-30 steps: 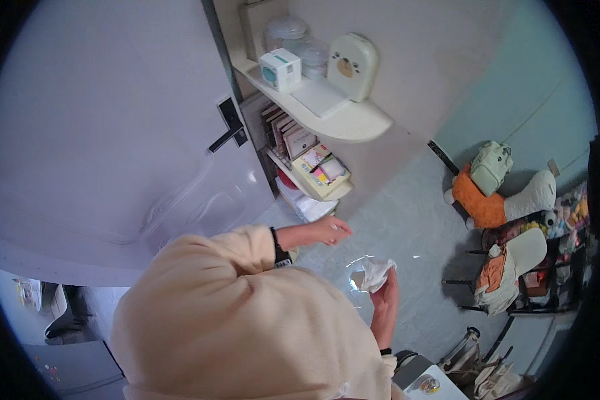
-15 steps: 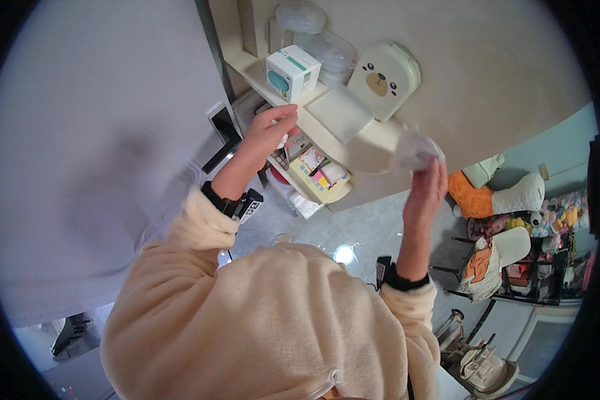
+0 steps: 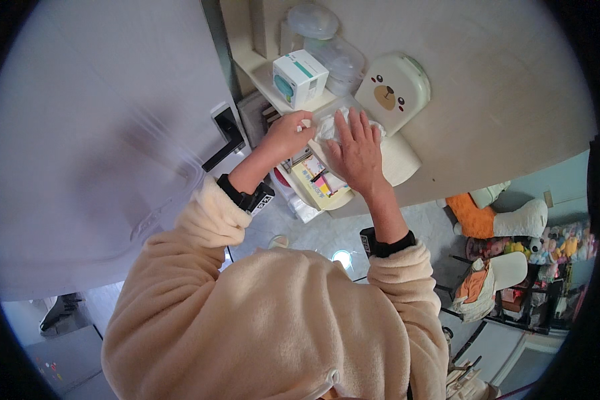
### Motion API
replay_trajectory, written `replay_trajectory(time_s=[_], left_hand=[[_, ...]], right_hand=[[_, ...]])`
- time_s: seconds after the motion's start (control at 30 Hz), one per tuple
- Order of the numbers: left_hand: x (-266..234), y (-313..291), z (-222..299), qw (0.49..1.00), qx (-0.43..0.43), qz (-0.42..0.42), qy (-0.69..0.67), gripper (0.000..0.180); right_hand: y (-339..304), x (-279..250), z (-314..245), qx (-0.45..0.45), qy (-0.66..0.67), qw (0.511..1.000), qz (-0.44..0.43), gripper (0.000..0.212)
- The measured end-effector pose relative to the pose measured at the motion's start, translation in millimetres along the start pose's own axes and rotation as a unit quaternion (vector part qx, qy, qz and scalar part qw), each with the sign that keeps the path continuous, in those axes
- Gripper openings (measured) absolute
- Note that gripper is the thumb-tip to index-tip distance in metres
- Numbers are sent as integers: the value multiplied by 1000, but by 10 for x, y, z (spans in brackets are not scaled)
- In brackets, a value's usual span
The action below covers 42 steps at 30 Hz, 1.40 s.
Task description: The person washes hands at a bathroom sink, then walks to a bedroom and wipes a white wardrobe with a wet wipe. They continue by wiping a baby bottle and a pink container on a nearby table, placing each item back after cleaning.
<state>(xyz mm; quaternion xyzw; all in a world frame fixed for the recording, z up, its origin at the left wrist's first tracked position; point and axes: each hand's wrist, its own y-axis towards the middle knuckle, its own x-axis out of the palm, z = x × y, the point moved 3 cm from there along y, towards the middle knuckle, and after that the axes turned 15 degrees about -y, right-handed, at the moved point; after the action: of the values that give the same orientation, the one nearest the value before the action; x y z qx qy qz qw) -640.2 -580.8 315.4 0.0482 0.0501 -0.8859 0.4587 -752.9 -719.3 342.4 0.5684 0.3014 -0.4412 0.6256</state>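
Observation:
My right hand (image 3: 359,152) lies with fingers spread over a crumpled white tissue-like sheet (image 3: 328,128), pressing it onto the upper shelf (image 3: 397,160). Close to its left, my left hand (image 3: 288,138) is closed at the shelf's front edge. A small white bit shows at its fingertips; what it is I cannot make out. Just behind my left hand stands a white and green box (image 3: 301,79). A cream container with a bear face (image 3: 388,93) leans beyond my right hand.
Clear plastic containers (image 3: 337,57) stand behind the box. A lower shelf holds a yellow box (image 3: 319,187) with colourful papers. On the left is a pale door with a black handle (image 3: 224,150). A chair with clothes (image 3: 477,287) and an orange and white plush cushion (image 3: 472,215) are at right.
My right hand has swung left and down onto the shelf with the white sheet, which was held up in the air before. My left hand has shifted slightly right.

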Motion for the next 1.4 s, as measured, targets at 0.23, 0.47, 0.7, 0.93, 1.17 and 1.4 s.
replay_trajectory(time_s=[0.23,0.47,0.7,0.93,1.17,1.4], left_hand=[[-41,-484,-58,991,-93,-37,-85,29],[107,-771,-182,909,-189,-118,-351,31],[218,-871,-66,927,-108,-171,-315,29],[406,-1004,109,929,-77,-193,-306,23],[328,-989,-8,910,-101,-118,-384,23],[229,-987,300,908,-75,-131,-390,28]], right_hand=[[-410,-255,-55,-53,68,995,-42,57],[-624,-387,-118,-88,119,988,-41,57],[-586,-380,51,65,4,997,-50,60],[-429,-546,13,50,24,998,11,60],[-573,-728,-365,-99,69,993,20,55],[-870,-662,-57,104,1,985,137,54]])
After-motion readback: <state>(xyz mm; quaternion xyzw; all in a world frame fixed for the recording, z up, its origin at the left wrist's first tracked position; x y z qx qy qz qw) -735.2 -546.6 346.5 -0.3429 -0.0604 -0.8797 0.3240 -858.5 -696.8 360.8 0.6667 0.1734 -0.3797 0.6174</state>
